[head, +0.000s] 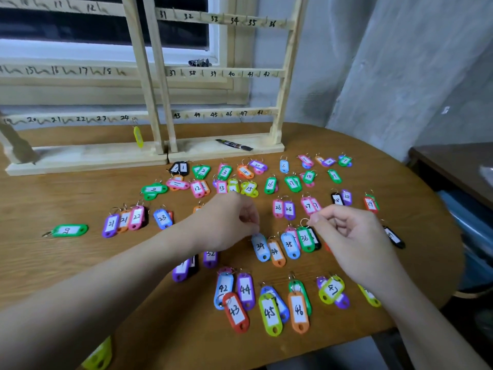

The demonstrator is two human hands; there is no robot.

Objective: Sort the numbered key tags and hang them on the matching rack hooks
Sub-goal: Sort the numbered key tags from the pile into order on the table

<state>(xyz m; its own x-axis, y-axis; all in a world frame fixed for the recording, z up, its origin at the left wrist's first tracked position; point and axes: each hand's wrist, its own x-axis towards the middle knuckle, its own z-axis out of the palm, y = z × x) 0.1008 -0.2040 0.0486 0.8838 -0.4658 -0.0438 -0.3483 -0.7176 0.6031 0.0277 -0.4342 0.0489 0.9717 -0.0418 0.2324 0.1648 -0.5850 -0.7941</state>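
Yellow tag [99, 355] sits closest to you, at 7 o'clock, hanging off the near table edge [186, 351] under your left forearm.

Left third of the wooden table [53, 198]: mostly bare board. One green tag 9 [70, 230] lies alone at 9 o'clock. Just right of it, the 21–23 cluster [133, 221].

Far edge, 10 to 12 o'clock: two wooden racks [157, 76] stand side by side, bases touching, rails numbered by hand. One yellow tag on the rack [138, 137] hangs near the 24 mark. A dark pen-like item [234, 145] lies on the right base.

Centre: your left hand [226, 222] hovers with fingers curled, tips pinching the ring end of the pale blue tag 34 [260, 247]. An orange 34 [276, 252] touches it on the right, then blue 35 [290, 245] and green tag 36 [305, 239].

Your right hand [346, 236], at 3 o'clock, pinches thumb to forefinger on the metal ring [304, 222] of green tag 36.

Rows of low numbers [253, 180] run under the rack bases; the 42–47 group [269, 303] fills 5 to 6 o'clock, close to the near edge.

Right: the table's curved edge [450, 236] drops off at 3 o'clock; a dark side surface [458, 169] stands apart beyond it. Bare board between the black tag [394, 237] and that curve.
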